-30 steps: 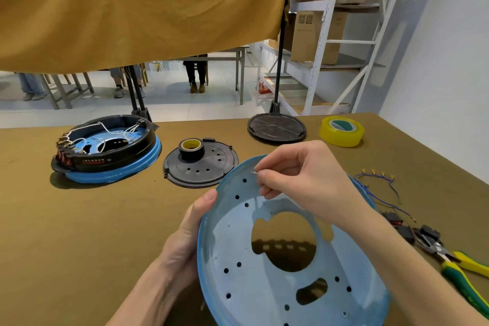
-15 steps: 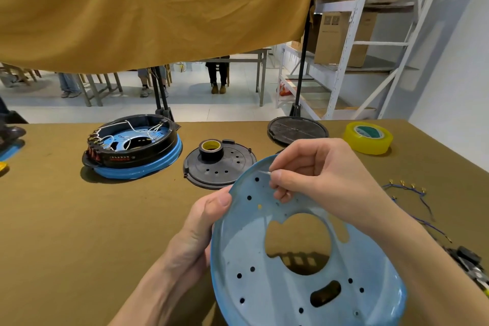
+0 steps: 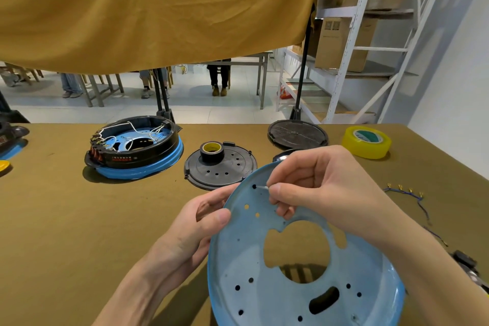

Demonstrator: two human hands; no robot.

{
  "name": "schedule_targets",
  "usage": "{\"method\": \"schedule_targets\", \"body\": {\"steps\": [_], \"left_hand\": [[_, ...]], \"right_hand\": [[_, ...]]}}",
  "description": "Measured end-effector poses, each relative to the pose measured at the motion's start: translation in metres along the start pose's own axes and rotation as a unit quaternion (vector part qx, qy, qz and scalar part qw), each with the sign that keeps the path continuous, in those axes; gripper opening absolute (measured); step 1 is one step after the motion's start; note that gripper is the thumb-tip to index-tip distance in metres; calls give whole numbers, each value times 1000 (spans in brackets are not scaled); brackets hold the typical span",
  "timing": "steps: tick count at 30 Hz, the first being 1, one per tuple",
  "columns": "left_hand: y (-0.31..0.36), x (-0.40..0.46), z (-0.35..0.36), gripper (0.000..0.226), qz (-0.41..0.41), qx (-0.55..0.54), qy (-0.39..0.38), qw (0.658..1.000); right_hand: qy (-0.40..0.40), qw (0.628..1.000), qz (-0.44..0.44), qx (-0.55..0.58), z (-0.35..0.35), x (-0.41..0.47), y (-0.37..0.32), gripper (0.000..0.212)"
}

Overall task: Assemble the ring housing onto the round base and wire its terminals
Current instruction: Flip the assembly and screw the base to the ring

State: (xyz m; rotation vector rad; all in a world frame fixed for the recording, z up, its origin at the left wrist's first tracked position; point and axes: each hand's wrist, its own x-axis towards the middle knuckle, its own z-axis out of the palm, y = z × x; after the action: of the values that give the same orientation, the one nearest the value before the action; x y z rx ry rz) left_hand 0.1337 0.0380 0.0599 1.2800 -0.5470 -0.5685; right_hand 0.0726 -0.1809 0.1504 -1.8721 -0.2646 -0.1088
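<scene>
Blue round base (image 3: 299, 267) held tilted above table (image 3: 66, 233), left hand (image 3: 193, 230) pinching rim. Right hand (image 3: 317, 188) pinching thin white pin (image 3: 262, 187) at rim hole. Likely rigid, light, smooth; best gripped at rim.

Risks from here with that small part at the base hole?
1. The thin white pin is only pinched at its end by the right hand; it could slip before entering the hole.
2. The round blue metal base is held tilted by the left hand at one rim, so it may wobble.
</scene>
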Motion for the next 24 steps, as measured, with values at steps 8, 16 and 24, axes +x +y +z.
{"method": "schedule_targets", "body": {"steps": [8,16,24], "left_hand": [[-2,-4,2,97,-6,9,12,1000],[-2,-6,8,78,35,9,41,999],[-4,-4,9,71,29,-18,33,999]], "right_hand": [[25,1000,1,9,6,-2,-1,12],[78,996,24,-39,17,0,5,17],[101,992,36,-72,20,-1,10,12]]}}
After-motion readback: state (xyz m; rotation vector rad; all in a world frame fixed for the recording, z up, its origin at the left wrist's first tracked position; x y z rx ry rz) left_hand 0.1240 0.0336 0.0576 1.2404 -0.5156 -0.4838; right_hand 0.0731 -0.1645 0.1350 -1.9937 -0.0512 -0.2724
